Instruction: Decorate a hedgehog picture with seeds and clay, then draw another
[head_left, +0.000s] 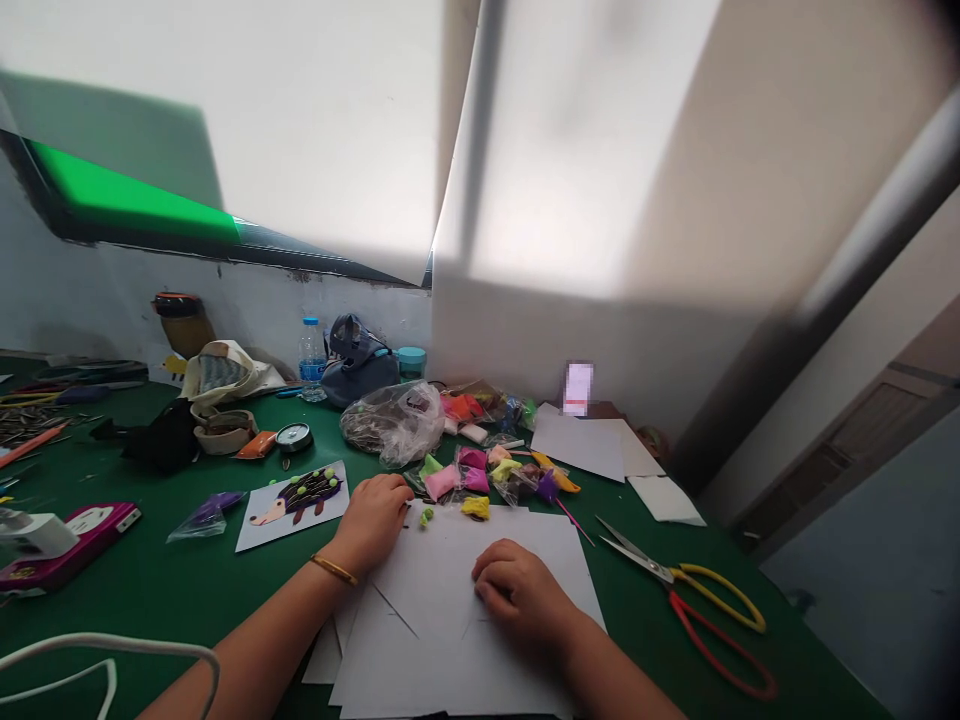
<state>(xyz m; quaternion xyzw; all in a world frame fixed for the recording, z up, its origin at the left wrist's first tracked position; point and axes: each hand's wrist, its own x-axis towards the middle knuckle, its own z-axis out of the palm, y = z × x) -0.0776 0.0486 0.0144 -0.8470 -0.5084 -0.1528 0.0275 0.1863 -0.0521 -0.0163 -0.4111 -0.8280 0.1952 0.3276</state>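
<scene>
We had our left grip (373, 522) curled on the far edge of a stack of white paper (435, 640), just beside a small green clay crumb (426, 515). Our right grip (517, 592) lay curled on the sheets; we could not tell whether either clenched anything. Bags of coloured modelling clay (465, 480) sat just beyond, and yellow-and-red-handled scissors (670, 572) lay rightward on the green surface (172, 590).

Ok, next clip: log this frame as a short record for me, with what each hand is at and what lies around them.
Left hand: curled, at the edge of the white paper sheets
Right hand: curled on the same sheets
Nearby: green clay bits, yellow clay, pink clay packet
Further off: hedgehog picture, yellow-and-red-handled scissors
Surface: green table
</scene>
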